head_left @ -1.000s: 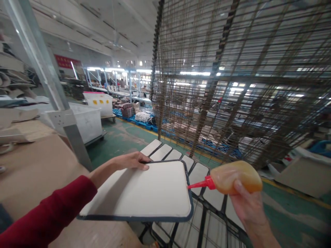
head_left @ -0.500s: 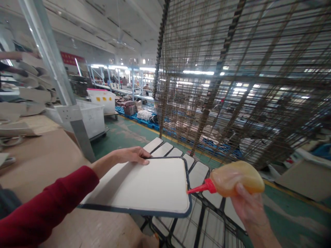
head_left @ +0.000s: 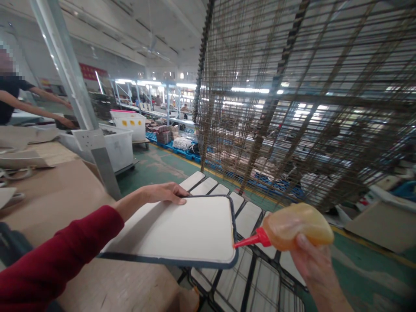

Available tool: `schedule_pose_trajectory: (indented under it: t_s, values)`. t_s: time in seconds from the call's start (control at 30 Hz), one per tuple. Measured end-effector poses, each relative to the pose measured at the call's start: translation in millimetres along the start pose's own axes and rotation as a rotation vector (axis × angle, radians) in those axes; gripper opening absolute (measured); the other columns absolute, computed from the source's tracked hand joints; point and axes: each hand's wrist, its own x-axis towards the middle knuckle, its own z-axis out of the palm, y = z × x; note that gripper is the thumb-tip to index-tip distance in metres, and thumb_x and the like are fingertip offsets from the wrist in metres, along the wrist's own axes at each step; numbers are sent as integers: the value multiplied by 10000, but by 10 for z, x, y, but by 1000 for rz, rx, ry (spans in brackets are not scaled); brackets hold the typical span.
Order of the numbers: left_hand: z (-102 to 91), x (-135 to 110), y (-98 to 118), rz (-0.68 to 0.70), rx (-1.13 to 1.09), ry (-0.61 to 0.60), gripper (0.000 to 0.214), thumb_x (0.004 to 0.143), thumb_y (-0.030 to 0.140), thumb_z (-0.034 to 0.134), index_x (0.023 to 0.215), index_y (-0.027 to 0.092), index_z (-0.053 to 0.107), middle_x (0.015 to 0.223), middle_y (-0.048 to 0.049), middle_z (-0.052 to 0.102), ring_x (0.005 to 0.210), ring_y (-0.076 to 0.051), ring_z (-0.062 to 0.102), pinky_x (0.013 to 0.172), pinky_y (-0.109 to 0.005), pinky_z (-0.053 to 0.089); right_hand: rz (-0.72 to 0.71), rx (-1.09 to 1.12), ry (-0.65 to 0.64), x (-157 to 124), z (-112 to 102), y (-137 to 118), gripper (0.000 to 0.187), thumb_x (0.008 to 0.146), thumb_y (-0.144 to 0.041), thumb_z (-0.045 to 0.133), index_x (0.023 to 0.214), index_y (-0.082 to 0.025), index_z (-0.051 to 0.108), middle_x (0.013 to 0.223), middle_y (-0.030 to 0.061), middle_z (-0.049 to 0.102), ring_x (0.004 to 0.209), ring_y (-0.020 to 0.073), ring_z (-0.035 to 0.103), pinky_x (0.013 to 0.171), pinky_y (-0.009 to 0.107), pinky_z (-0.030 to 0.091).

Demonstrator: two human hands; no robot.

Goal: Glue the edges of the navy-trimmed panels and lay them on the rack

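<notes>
My left hand (head_left: 169,193) grips the far edge of a flat white panel (head_left: 188,229) with a dark blue rim, thumb on top and fingers out of sight beneath. The panel has rounded corners and lies over the table's edge. My right hand (head_left: 313,255) is wrapped round a squeeze bottle (head_left: 297,226) of amber liquid, which looks like glue. Its red nozzle (head_left: 255,239) points left, with the tip at the panel's right edge near the close corner. A thin yellowish line shows along that edge.
Below and beyond the panel, several white pieces in dark frames (head_left: 248,216) lie on a rack. A tall wire mesh rack (head_left: 260,108) rises behind. At left are a brown tabletop (head_left: 61,186), a metal post (head_left: 66,65), a white bin (head_left: 118,149) and a person reaching (head_left: 13,97).
The nozzle tip has moved a little toward me along the panel's right edge. My left hand keeps its grip. At far left, the person has come further into view.
</notes>
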Motion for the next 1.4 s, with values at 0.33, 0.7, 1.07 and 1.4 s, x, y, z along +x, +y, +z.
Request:
schedule_pose_trajectory:
  t_s: [0.33, 0.7, 1.07, 1.4]
  values:
    - [-186, 100, -117, 157, 369, -297, 406, 712, 435, 756, 991, 141, 741, 918, -83, 744, 797, -242, 684, 764, -309, 537, -34, 21, -13, -31, -47, 34, 658, 530, -324, 885, 1144, -278, 654, 844, 11, 727, 715, 169, 671, 725, 260, 539]
    - [-248, 164, -336, 159, 233, -225, 410, 715, 432, 747, 986, 125, 736, 914, -107, 747, 768, -240, 695, 706, -302, 544, -147, 31, 136, -136, -21, 87, 504, 521, -269, 882, 980, -243, 675, 839, -11, 703, 762, 142, 644, 708, 235, 571]
    - [-185, 334, -643, 166, 30, -107, 433, 653, 416, 811, 975, 135, 746, 865, -85, 759, 693, -172, 685, 639, -222, 515, -410, -120, 307, -233, 84, 212, 429, 605, -321, 825, 969, -193, 639, 1022, 80, 644, 958, 253, 612, 969, 497, 468]
    - [-147, 466, -996, 202, -72, -69, 363, 709, 423, 771, 925, 133, 744, 847, -83, 748, 692, -159, 667, 652, -227, 499, -473, -149, 447, -193, 197, 291, 495, 537, -344, 872, 923, -160, 624, 989, 73, 619, 889, 203, 590, 828, 352, 537]
